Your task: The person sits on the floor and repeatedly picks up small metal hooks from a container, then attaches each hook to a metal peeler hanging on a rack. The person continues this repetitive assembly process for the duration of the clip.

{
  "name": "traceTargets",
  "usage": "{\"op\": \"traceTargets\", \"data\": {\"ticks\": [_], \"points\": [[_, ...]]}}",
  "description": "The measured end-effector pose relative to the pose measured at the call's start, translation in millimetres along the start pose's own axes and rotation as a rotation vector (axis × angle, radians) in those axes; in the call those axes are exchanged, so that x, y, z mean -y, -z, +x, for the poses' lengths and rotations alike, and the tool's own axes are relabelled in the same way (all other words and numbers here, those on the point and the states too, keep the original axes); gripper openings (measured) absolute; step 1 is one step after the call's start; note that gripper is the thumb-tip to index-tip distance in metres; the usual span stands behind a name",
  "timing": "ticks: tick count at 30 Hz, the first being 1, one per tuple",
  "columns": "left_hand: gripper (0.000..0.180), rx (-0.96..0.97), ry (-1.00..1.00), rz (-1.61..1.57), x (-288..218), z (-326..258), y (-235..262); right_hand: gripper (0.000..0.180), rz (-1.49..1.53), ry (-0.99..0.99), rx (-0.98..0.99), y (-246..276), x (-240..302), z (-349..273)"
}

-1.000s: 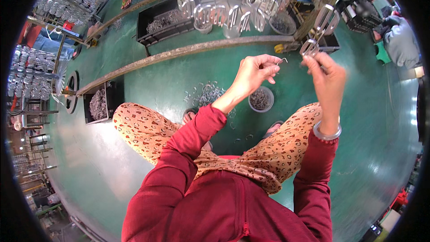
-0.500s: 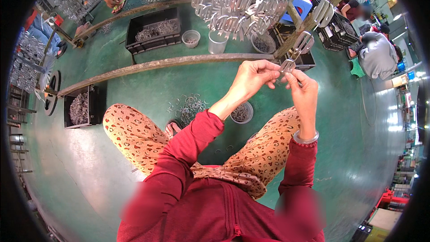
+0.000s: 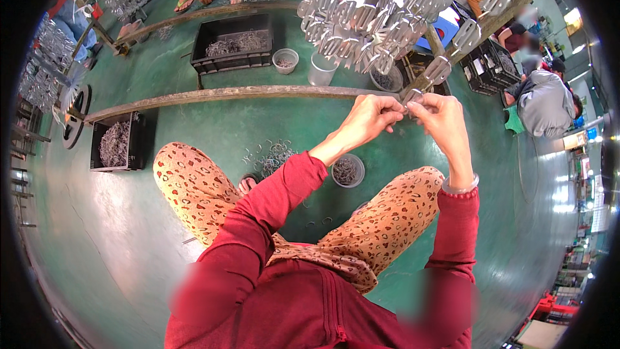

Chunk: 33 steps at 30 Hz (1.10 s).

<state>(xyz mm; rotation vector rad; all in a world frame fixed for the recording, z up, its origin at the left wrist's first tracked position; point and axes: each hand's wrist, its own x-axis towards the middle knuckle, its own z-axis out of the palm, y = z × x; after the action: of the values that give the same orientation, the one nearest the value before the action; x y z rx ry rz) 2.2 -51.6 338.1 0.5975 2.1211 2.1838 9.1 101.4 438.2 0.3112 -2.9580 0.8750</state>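
My left hand (image 3: pixel 369 121) and my right hand (image 3: pixel 444 123) meet in front of me, fingertips almost touching. Both are closed in a pinch at the lower end of a silver metal link (image 3: pixel 413 95), which my right fingers grip. Whatever my left fingers hold is hidden by the fingertips. Above this link runs a string of similar slotted metal pieces (image 3: pixel 465 37), up along a wooden post. Below my hands, a white tub (image 3: pixel 348 170) of small curved metal pieces stands on the floor, with a loose pile of them (image 3: pixel 274 158) beside it.
Dense bunches of metal links (image 3: pixel 361 13) hang ahead. A wooden rail (image 3: pixel 226 93) crosses the floor before me. Beyond it stand a black crate (image 3: pixel 232 58), a small white bucket (image 3: pixel 285 61) and a clear bucket (image 3: pixel 321 68). Another black crate (image 3: pixel 134 142) is at left. Other people sit nearby.
My hands have drawn closer together and slightly lower in front of the link, covering more of it. My right hand has shifted a little right. The view has tilted slightly.
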Motion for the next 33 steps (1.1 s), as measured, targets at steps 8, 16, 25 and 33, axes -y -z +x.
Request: {"op": "traceTargets", "data": {"ticks": [8, 16, 25, 33], "points": [[0.026, 0.053, 0.233, -0.583, 50, 4, 31, 0.015, 0.080, -0.016, 0.149, -19, 14, 44], [0.074, 0.088, 0.327, -1.250, 108, 22, 106, 0.014, 0.115, -0.059, 0.033, -54, 27, 79], [0.027, -0.024, 0.384, -1.052, 94, 61, 122, 0.021, -0.096, 0.024, -0.083, -73, 38, 97], [0.022, 0.034, 0.571, -0.867, 81, 70, 120, 0.027, -0.168, -0.122, -0.075, -75, 33, 111]]}}
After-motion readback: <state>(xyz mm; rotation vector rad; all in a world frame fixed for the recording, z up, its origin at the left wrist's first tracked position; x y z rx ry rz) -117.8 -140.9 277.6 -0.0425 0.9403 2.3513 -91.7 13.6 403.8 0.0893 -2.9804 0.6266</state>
